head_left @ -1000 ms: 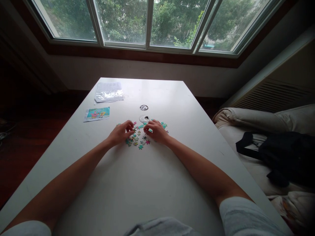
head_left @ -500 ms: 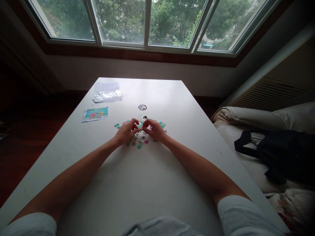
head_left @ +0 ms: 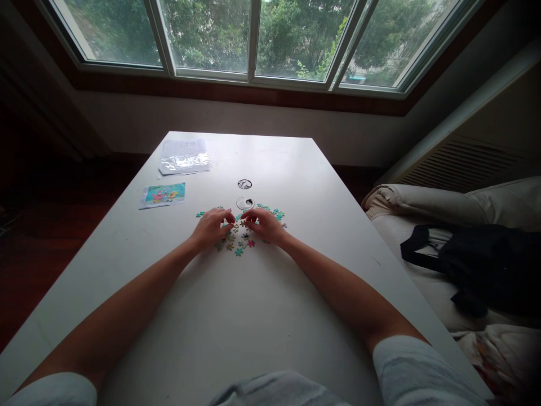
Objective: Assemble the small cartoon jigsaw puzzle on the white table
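Note:
Loose jigsaw puzzle pieces [head_left: 239, 252] in teal, pink, yellow and grey lie spread around and beneath both hands on the white table [head_left: 249, 316]. My left hand [head_left: 211, 226] is curled at the left of the pile, thumb and index fingertips pinched together. Whatever lies between those tips is too small to make out. Across a narrow gap, my right hand [head_left: 265, 225] pinches a small puzzle piece [head_left: 243, 223] between thumb and forefinger. My palms and fingers hide part of the pile.
A picture sheet with cartoon figures [head_left: 164, 195] lies at the left, and a clear plastic bag over paper [head_left: 185, 157] is behind it. Two round table fittings [head_left: 244, 184] sit beyond the pile. A dark bag [head_left: 486, 265] rests on the pale seat at the right.
My left hand has drawn back slightly to the left, widening the gap between the hands. My right hand has stayed almost in place, its fingers still pinched.

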Tool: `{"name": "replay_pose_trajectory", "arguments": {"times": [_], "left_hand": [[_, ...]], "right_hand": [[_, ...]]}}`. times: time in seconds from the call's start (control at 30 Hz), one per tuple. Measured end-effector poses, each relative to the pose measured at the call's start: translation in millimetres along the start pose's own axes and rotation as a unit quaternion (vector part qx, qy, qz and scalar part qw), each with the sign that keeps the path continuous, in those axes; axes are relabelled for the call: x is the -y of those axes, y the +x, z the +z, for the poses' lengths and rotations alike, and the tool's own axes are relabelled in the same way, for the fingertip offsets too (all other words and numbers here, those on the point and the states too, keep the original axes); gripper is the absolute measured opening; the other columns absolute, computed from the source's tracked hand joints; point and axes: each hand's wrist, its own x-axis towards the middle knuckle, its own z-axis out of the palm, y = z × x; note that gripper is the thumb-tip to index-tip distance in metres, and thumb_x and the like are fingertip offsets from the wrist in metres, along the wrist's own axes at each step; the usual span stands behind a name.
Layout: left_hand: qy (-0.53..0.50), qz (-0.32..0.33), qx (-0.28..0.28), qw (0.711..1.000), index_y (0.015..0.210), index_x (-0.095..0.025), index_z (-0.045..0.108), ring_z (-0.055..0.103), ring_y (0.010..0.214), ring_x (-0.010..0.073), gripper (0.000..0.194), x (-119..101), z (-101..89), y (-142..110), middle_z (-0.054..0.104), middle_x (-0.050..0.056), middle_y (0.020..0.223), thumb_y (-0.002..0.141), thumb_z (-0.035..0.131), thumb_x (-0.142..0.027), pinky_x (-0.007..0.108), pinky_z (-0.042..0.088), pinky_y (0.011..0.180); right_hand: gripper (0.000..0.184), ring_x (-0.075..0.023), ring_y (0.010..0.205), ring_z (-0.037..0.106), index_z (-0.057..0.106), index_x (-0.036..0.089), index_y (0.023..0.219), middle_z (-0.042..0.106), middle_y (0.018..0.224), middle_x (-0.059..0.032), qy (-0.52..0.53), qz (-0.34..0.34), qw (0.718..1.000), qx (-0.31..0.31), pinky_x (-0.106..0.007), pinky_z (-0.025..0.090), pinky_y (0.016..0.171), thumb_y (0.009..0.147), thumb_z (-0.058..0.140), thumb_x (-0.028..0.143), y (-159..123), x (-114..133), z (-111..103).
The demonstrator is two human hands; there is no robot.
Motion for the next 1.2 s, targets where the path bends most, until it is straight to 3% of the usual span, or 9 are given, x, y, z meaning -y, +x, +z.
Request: {"name": "replay_pose_trajectory", "arguments": {"times": [0.3,0.83,1.2], "left_hand": [[0.06,0.036,0.022,0.997,0.103,-0.03,0.075,0.055,0.106,0.0282,0.02,2,7.1,-2,0.069,0.005,0.099,0.087,0.063,-0.03,0.044,0.043,0.096],[0.044,0.009,0.011,0.999,0.1,-0.028,0.074,0.056,0.106,0.0281,0.018,4,11.6,1,0.066,0.005,0.099,0.085,0.068,-0.036,0.043,0.042,0.096],[0.062,-0.001,0.002,0.998,0.1,-0.027,0.074,0.055,0.104,0.0272,0.018,0,14.3,1,0.067,0.006,0.101,0.085,0.068,-0.035,0.041,0.043,0.094]], "right_hand": [[0.014,-0.0164,0.078,0.062,0.076,0.023,0.083,0.072,0.075,0.0005,-0.068,0.017,0.998,-0.004,-0.031,0.045,0.083,0.081,0.068,0.011,-1,6,5],[0.01,-0.0196,0.083,0.057,0.072,0.024,0.082,0.072,0.079,0.0007,-0.126,0.028,0.992,-0.006,-0.036,0.038,0.089,0.083,0.067,0.015,3,2,16],[0.008,-0.0232,0.094,0.055,0.07,0.022,0.088,0.072,0.088,-0.0048,-0.235,0.016,0.972,0.018,-0.037,0.035,0.093,0.091,0.063,0.02,0,19,14]]}}
